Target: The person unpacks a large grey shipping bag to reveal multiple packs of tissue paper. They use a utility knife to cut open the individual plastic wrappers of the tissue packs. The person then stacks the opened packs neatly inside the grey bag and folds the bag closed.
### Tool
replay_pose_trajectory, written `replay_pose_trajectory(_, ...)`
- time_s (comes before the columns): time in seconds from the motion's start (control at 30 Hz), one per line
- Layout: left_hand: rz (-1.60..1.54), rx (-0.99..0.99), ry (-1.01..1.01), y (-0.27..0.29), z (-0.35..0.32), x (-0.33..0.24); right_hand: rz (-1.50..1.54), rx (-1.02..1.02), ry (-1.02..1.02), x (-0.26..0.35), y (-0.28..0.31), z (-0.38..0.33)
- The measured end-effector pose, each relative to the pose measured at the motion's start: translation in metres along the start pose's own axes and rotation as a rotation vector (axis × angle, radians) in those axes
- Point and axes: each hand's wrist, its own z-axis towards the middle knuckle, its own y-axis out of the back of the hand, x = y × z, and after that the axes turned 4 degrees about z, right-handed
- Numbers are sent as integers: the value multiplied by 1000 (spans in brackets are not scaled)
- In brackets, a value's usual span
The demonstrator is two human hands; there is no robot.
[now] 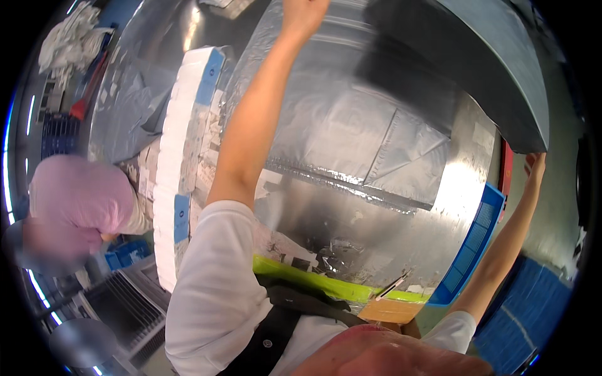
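My left arm reaches far across the metal table (389,229) to the top edge of the view. There my left hand (305,17) is at the silver-grey plastic sheeting (329,128), its fingers mostly cut off by the frame. Out to the right, my right hand (535,168) pinches the lower corner of a raised grey plastic sheet (489,69). This sheet bows up above the table's right side, its dark underside showing. Beneath it, flat silver plastic with folds and a seam covers the far part of the table.
Left of my arm stands a long row of stacked white packs (179,144) with blue labels. A utility knife (392,285) lies by the yellow-green near edge (313,277). A blue basket (470,250) hangs at the right. Another person in pink (81,194) bends at the left.
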Motion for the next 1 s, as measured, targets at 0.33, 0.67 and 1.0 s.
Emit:
replay_pose_trajectory(0.33, 1424, 96, 626, 344, -282, 94, 14, -181, -294, -268, 69, -308)
replay_pose_trajectory(0.67, 424, 375, 1101, 375, -253, 72, 179, 310, -306, -177, -59, -466)
replay_pose_trajectory(1.0, -638, 267, 1011, 247, -424, -84, 313, 930, 7, 12, -174, -621)
